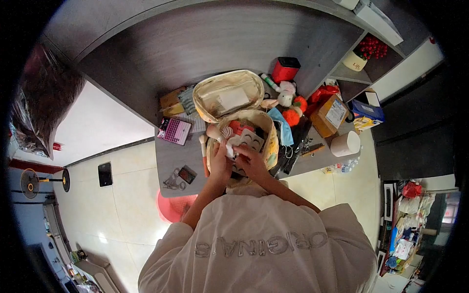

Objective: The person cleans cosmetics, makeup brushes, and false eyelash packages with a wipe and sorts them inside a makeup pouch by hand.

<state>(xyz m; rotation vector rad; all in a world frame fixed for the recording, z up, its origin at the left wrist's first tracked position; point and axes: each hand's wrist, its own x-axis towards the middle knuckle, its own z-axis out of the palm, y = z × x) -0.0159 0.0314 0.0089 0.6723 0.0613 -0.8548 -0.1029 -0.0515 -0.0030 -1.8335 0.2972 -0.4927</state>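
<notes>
A makeup bag with a pale patterned outside stands on the desk, its lid raised at the back. My left hand is closed over the front of the bag around a makeup brush with a fluffy head pointing up. Beside it my right hand has bent fingers close to a small white piece between the hands; what they pinch is hidden. A set of false eyelashes and a red item lie inside the bag. Another brush lies left of it.
Left on the desk are a pink-and-black palette and a small dark case. To the right are a blue face mask, plush toys, a cardboard box and a white roll. A red stool stands below.
</notes>
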